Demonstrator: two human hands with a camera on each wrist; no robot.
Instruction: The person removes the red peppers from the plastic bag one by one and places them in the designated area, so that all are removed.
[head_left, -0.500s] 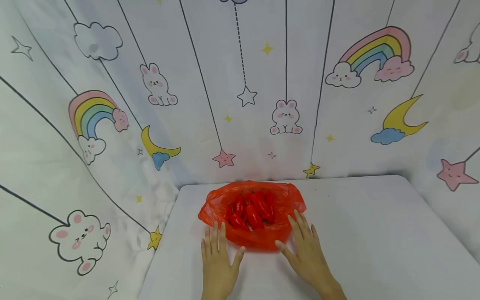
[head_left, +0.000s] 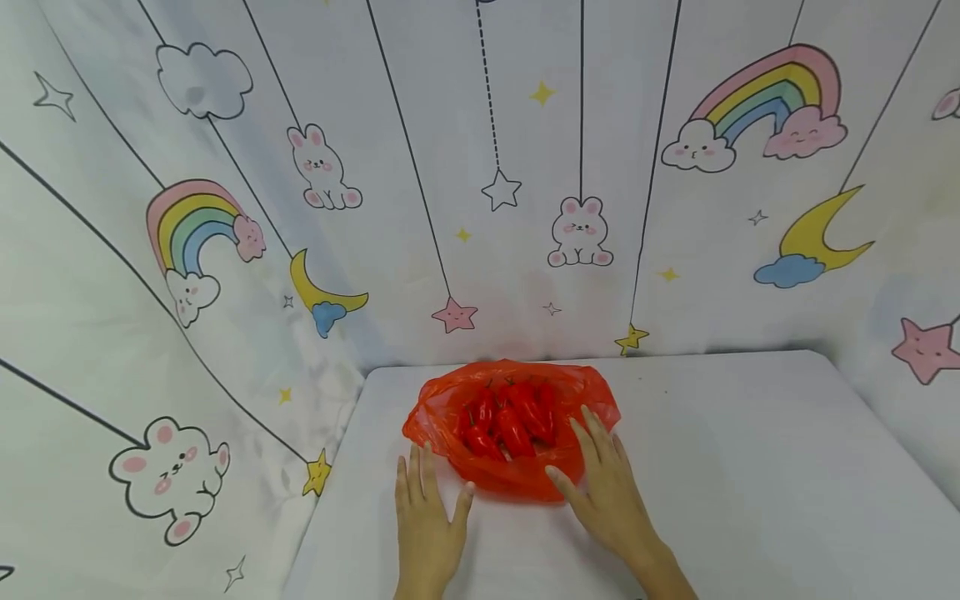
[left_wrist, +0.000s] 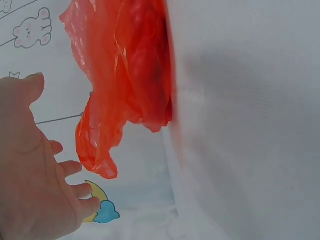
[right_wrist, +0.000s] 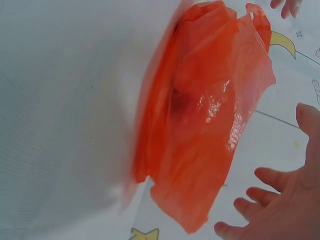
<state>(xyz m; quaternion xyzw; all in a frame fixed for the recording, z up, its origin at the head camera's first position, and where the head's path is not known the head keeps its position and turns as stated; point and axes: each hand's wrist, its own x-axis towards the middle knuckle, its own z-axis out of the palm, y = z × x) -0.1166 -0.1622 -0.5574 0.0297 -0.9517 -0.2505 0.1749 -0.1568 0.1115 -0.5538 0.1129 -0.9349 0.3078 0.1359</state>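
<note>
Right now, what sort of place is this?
Probably a staged tabletop setup: a white table, a cartoon-printed backdrop behind and beside it, and a red plastic bag holding red peppers.

One left hand [head_left: 431,527] and one right hand [head_left: 613,496]. One plastic bag [head_left: 510,483]. Five or six peppers [head_left: 513,429], overlapping too closely for a sure count. One table [head_left: 750,458]. One backdrop [head_left: 510,275], printed with two rainbows [head_left: 780,83] and two crescent moons [head_left: 805,232].

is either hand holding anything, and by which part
Nothing is held: the left hand and right hand are outstretched near the red bag, neither grasping it.
</note>
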